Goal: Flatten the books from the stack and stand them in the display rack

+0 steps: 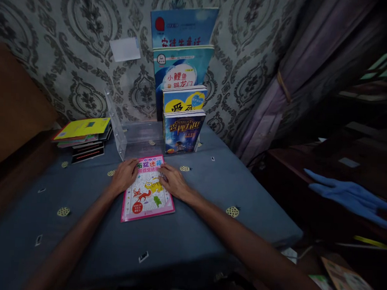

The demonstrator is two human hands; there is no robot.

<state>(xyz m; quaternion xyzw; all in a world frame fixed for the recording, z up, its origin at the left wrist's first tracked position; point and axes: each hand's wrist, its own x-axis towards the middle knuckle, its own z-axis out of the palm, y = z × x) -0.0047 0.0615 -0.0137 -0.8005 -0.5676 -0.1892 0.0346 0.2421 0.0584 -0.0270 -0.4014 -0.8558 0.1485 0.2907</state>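
A pink-bordered children's book (149, 205) with a fox and a yellow tiger on its cover lies on the blue tablecloth. My left hand (125, 174) grips its upper left edge, fingers bent onto the cover. From the right, my right hand (173, 181) holds the opposite edge, its fingertips over the cover. Just beyond the book stands a clear plastic book rack (138, 136). Its right side carries upright books in stepped rows: a dark blue one (183, 136) in front, a yellow and blue one (184, 101) behind, then taller blue books (184, 27) at the back.
A stack of books (83, 129) with a yellow cover on top lies left of the rack. Patterned wallpaper (89, 29) rises behind the table. On the right hang a tied purple curtain (273, 88) and, lower, a blue glove (348, 194) on a dark surface.
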